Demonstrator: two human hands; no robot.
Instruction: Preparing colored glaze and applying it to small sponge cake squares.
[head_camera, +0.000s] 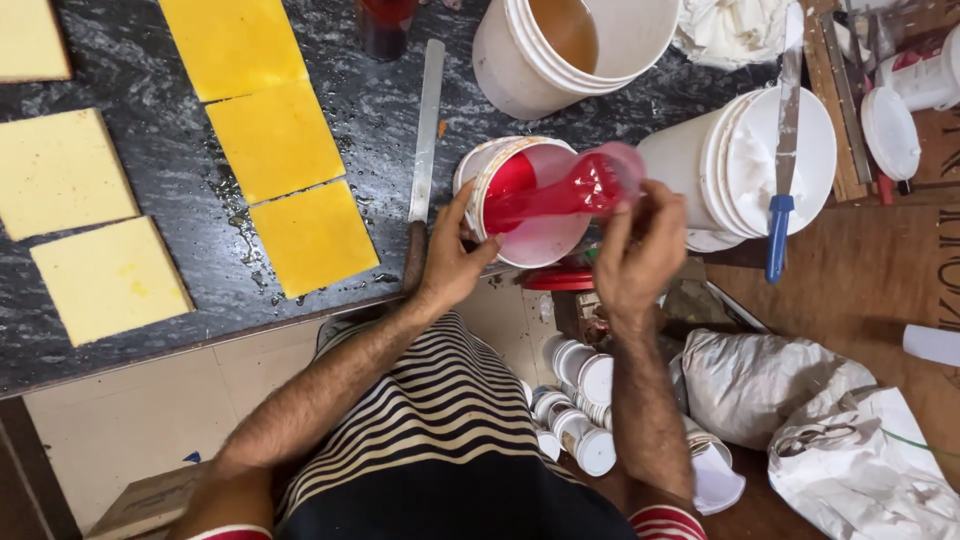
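Note:
My right hand (640, 250) grips a clear plastic container (605, 180), tipped sideways, with red liquid (545, 200) streaming out of it into a small white bucket (525, 200). My left hand (455, 250) holds the near rim of that bucket at the edge of the dark marble counter (150, 80). The inside of the bucket is coated red on its left wall.
Yellow square slabs (275, 140) and paler ones (60, 170) lie on the counter. A long knife (425, 140) rests beside the bucket. Larger white buckets (580, 45), a tilted stack (760, 165) with a blue-handled blade (785, 150), small white cups (585, 400) and white bags (790, 400) surround me.

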